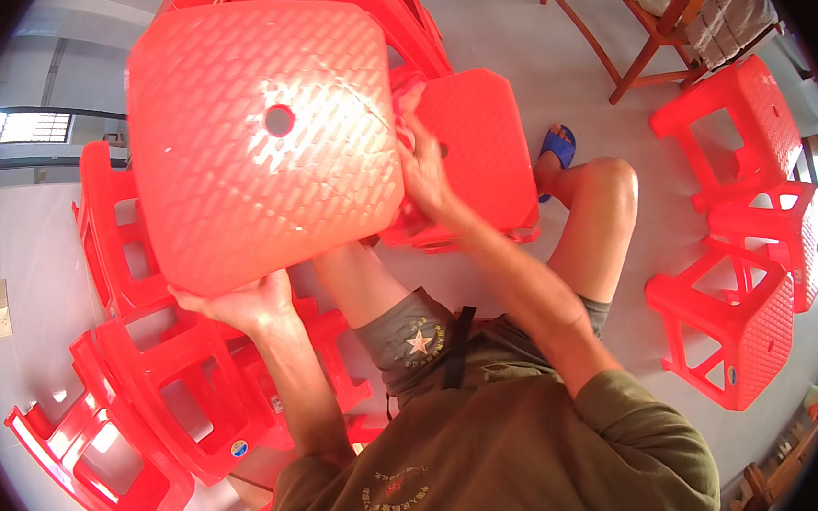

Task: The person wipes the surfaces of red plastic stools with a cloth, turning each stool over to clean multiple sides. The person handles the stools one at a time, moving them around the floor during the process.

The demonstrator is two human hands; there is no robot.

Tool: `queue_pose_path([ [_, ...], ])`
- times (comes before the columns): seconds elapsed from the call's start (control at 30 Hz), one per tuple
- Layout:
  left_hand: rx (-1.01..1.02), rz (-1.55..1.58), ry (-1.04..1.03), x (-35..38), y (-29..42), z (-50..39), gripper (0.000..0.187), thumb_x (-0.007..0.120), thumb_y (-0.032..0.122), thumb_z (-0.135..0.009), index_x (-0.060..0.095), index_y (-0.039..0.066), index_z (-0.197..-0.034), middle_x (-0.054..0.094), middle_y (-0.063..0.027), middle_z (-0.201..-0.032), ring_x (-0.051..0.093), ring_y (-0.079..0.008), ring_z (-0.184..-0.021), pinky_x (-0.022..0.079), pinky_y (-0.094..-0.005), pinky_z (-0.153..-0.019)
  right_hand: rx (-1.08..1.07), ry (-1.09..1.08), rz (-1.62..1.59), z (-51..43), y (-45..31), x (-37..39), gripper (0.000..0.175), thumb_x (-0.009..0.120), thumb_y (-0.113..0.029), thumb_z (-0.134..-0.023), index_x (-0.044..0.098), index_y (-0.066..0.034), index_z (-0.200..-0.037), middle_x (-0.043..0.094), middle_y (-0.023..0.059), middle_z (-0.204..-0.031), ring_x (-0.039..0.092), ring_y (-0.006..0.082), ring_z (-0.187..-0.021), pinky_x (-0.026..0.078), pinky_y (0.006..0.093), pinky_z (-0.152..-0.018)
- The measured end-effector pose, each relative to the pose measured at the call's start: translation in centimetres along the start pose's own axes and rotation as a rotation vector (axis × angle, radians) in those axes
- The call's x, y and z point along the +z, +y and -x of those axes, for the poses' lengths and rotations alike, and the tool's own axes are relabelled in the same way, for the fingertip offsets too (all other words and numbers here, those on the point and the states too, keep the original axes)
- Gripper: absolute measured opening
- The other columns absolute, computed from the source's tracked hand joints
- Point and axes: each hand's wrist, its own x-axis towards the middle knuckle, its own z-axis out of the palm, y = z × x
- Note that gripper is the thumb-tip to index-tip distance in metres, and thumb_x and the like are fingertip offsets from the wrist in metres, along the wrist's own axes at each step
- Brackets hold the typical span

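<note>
A red plastic stool (230, 183) is held up before me, its square, basket-weave textured seat facing me with a round hole in the middle. My left hand (247, 301) grips its near edge from beneath, thumb against the rim. At the stool's right edge, my right hand (425, 164) holds a crumpled red cloth (408, 101) against the side; some of its fingers are hidden. Just behind that hand, a second red stool (480, 149) stands upright between my legs, its left part covered by the raised one.
More red stools (167, 390) lie on their sides at the left along the wall. Several tipped stools (731, 324) rest on the floor at the right. Further red stools (390, 12) are beyond the held one. A wooden chair (651, 35) draped with cloth stands at the upper right.
</note>
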Motion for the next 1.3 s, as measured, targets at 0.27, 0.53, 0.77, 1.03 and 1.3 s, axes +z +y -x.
queue_pose_path([
  [0.27,-0.188,0.384,-0.347,-8.9,3.2,-3.6,0.072,0.061,0.060,-0.105,0.055,0.013,-0.160,0.056,-0.0095,-0.166,0.051,-0.0361,-0.153,0.046,-0.0597,-0.124,0.209,0.238,-0.191,5.6,-7.2,4.7,0.034,0.067,-0.007,-0.108,0.062,-0.0003,-0.141,0.071,0.0034,-0.116,0.063,0.0095,-0.101,0.054,0.0273,-0.087],
  [0.53,0.109,0.021,0.118,-5.8,-0.1,-2.1,0.079,0.053,0.071,-0.108,0.053,0.013,-0.162,0.057,-0.0087,-0.162,0.051,-0.0321,-0.150,0.046,-0.0528,-0.125,-0.556,-0.024,0.645,12.6,-11.2,8.1,0.043,0.083,-0.014,-0.088,0.071,-0.0044,-0.128,0.060,0.0211,-0.127,0.059,0.0419,-0.121,0.048,0.0528,-0.101],
  [0.77,0.083,-0.065,0.052,-8.5,-0.1,-1.9,0.091,0.042,0.082,-0.106,0.046,0.014,-0.167,0.052,-0.0108,-0.168,0.050,-0.0352,-0.152,0.043,-0.0557,-0.127,-0.793,-0.557,0.461,10.6,-15.3,17.0,0.056,0.080,-0.014,-0.076,0.072,-0.0158,-0.131,0.061,0.0134,-0.140,0.059,0.0375,-0.130,0.044,0.0605,-0.109],
  [1.03,-0.109,0.097,0.069,-6.8,0.8,-2.5,0.095,0.046,0.086,-0.101,0.045,0.019,-0.168,0.049,-0.0083,-0.171,0.046,-0.0377,-0.157,0.042,-0.0592,-0.128,-0.828,-0.356,0.826,7.7,-9.1,3.1,0.073,0.089,-0.039,-0.075,0.068,-0.0053,-0.136,0.064,0.0180,-0.147,0.058,0.0403,-0.143,0.037,0.0630,-0.124],
  [1.3,-0.120,0.057,0.149,-4.2,0.9,-0.9,0.092,0.045,0.087,-0.100,0.045,0.024,-0.169,0.045,-0.0047,-0.174,0.040,-0.0364,-0.160,0.038,-0.0644,-0.128,-0.736,-0.540,0.922,-0.6,-17.7,6.2,0.074,0.088,-0.026,-0.072,0.061,0.0012,-0.136,0.066,0.0190,-0.141,0.059,0.0415,-0.133,0.051,0.0559,-0.108],
])
